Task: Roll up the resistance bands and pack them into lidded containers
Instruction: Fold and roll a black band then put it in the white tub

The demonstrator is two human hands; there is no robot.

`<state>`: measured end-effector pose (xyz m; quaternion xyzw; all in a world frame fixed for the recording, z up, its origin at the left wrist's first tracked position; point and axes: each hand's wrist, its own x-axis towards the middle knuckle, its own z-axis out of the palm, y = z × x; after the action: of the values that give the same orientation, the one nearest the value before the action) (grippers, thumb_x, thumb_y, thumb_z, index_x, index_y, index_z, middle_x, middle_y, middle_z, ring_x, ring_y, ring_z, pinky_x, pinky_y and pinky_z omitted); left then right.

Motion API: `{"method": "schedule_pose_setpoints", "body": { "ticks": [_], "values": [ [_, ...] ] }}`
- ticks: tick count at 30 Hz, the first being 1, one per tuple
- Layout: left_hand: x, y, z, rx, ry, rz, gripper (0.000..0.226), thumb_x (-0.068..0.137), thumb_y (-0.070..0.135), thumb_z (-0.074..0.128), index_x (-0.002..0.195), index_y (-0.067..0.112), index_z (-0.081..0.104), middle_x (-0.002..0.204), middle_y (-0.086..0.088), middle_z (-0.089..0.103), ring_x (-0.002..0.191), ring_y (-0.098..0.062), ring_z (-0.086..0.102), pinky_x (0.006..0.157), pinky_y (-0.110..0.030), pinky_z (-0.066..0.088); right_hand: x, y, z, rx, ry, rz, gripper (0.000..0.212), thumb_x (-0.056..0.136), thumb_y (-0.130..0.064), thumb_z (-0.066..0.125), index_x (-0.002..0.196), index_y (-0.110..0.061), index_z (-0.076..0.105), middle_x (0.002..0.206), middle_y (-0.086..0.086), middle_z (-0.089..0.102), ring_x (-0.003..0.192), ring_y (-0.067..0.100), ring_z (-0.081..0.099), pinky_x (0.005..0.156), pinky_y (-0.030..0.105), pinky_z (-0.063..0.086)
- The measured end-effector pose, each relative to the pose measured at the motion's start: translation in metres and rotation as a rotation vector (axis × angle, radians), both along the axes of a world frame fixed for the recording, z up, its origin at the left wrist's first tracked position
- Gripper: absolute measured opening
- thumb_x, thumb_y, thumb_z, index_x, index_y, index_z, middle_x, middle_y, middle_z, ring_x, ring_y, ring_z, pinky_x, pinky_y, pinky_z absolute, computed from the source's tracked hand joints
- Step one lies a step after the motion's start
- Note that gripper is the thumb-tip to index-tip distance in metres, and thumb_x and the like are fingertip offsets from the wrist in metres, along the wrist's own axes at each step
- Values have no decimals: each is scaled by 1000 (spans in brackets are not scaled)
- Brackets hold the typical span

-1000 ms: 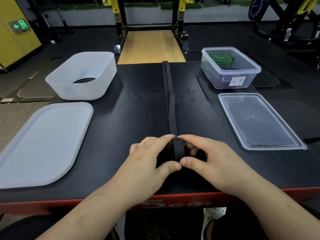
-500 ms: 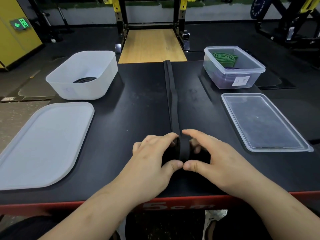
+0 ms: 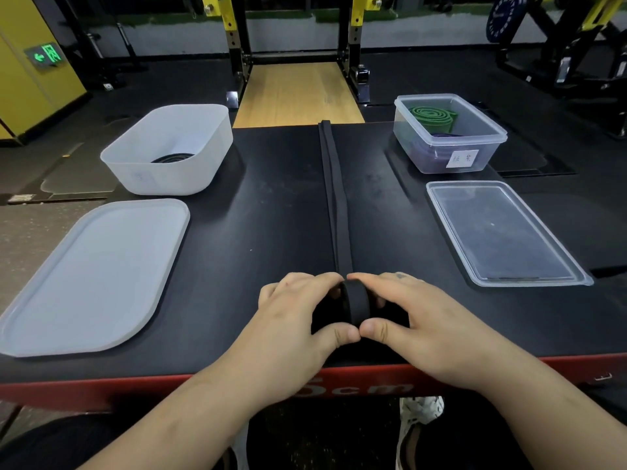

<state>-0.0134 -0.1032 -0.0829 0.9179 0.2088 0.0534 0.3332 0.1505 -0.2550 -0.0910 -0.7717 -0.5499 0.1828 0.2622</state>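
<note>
A black resistance band [image 3: 334,198] is laid flat along the middle of the table [image 3: 271,215], from the far edge toward the near edge. Its near end is wound into a roll [image 3: 355,305], which is stood on its rim close to the near edge. The roll is gripped from both sides. The left hand [image 3: 295,320] is curled round its left face and the right hand [image 3: 417,320] round its right face. The thumb tips are pressed together at the near side of the roll, and the index fingertips are nearly met over its far top.

At the far left corner a white tub [image 3: 169,178] is noted, with a coiled black band [image 3: 173,158] on its floor. A white lid [image 3: 95,276] is laid flat near the left edge, just in front of the tub. At the far right corner a clear container [image 3: 451,139] is found uncovered, holding a green roll [image 3: 432,114] and a purple band [image 3: 431,154]; a paper label [image 3: 462,159] is fixed to its front wall. A clear lid [image 3: 502,232] is laid beside the right edge.
</note>
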Motion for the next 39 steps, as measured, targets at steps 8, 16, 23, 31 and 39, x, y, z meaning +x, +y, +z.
{"method": "schedule_pose_setpoints", "body": {
  "ticks": [8, 16, 23, 31, 39],
  "values": [
    [0, 1, 1, -2, -12, -12, 61, 87, 62, 63, 124, 82, 19, 128, 36, 38, 128, -5, 28, 101, -25, 28, -2, 2, -2, 14, -15, -8, 57, 90, -70, 41, 146, -57, 37, 107, -29, 53, 113, 2, 51, 100, 33, 44],
    [6, 9, -7, 47, -3, -4, 68, 87, 71, 53, 143, 67, 15, 139, 28, 35, 132, -9, 27, 106, -29, 29, 0, 4, 2, 79, 42, -112, 51, 94, -55, 57, 141, -62, 40, 105, -22, 60, 108, -4, 55, 88, 16, 42],
    [14, 15, -9, 120, -53, -37, 58, 90, 67, 49, 141, 64, 23, 133, 33, 38, 134, 3, 25, 113, -28, 25, 2, 4, 3, 76, 65, -105, 61, 87, -63, 60, 143, -62, 35, 107, -28, 54, 111, -4, 54, 89, 10, 40],
    [18, 20, -6, 51, -3, 4, 56, 90, 65, 53, 138, 70, 23, 131, 32, 36, 129, -10, 31, 102, -25, 28, 6, 9, 0, 65, 66, -131, 70, 85, -71, 52, 150, -60, 28, 104, -25, 58, 113, -8, 52, 91, 14, 42],
    [20, 22, -8, 36, -2, -9, 63, 91, 62, 57, 139, 69, 17, 127, 38, 32, 125, -5, 25, 103, -26, 25, 10, 14, 0, 56, 59, -109, 62, 86, -67, 54, 145, -62, 33, 94, -18, 60, 98, 1, 58, 83, 18, 47]
  ]
}}
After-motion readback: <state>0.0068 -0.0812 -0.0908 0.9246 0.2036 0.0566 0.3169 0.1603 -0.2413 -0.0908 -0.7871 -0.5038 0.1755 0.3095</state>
